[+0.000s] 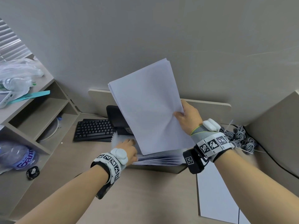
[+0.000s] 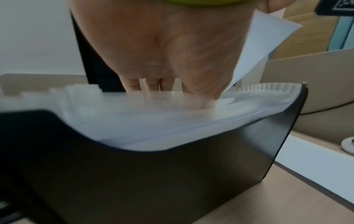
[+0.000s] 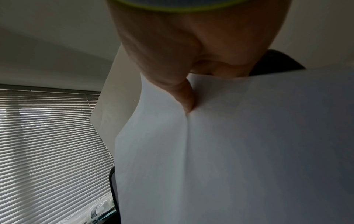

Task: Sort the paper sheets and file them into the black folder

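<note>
My right hand (image 1: pixel 179 113) holds a stack of white paper sheets (image 1: pixel 148 107) upright above the desk, thumb (image 3: pixel 184 98) pressed into the front sheet (image 3: pixel 249 151) and fingers behind it. The lower edge of the stack hangs just over the black folder (image 2: pixel 172 174), an expanding file standing open on the desk with translucent dividers (image 1: pixel 160 159) fanned out. My left hand (image 1: pixel 131 145) reaches into those dividers (image 2: pixel 134 115) from the left, its fingers (image 2: pixel 153 84) extended down between them. The folder's black flap (image 1: pixel 116 117) stands behind the paper.
A black keyboard (image 1: pixel 94 129) lies left of the folder. A shelf unit (image 1: pixel 40 107) with a plastic bag (image 1: pixel 17 73) on top stands at the left, a water bottle (image 1: pixel 17 157) before it. One white sheet (image 1: pixel 215 196) lies at the lower right; grey cables (image 1: pixel 239 136) are piled beyond.
</note>
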The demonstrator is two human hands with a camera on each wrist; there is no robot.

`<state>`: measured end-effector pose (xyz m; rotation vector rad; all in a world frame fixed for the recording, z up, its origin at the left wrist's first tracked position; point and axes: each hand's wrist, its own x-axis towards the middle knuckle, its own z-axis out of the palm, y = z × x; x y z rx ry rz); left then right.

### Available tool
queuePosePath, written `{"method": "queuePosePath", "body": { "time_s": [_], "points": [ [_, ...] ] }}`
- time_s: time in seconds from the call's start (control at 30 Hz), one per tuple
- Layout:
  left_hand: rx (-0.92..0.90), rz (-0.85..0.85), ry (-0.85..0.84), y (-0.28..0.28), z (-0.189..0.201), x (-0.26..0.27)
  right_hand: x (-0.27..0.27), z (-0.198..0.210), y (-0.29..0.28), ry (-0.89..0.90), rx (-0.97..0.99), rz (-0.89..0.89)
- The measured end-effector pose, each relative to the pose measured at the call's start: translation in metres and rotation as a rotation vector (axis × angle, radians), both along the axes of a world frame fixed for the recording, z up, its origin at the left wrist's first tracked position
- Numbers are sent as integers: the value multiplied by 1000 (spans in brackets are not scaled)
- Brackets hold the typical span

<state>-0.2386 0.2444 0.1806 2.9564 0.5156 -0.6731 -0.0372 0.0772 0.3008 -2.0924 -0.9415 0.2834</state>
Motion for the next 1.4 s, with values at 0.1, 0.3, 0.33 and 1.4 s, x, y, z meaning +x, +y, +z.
{"method": "queuePosePath", "body": {
  "time_s": [0.1,0.3,0.33,1.4],
  "points": [
    [-100,18,-4,3,-6,-3,2,-2,-1,-12,-1,-9],
    [-87,37,7,4,-6,-7,-1,-10,-1,-169,-158,57],
    [-70,42,-10,4,-6,-7,-3,-9,-1,-218,-212,88],
    [48,258,-220,-3,-14,-27,-22,-17,22,-551,-714,290]
  ]
}}
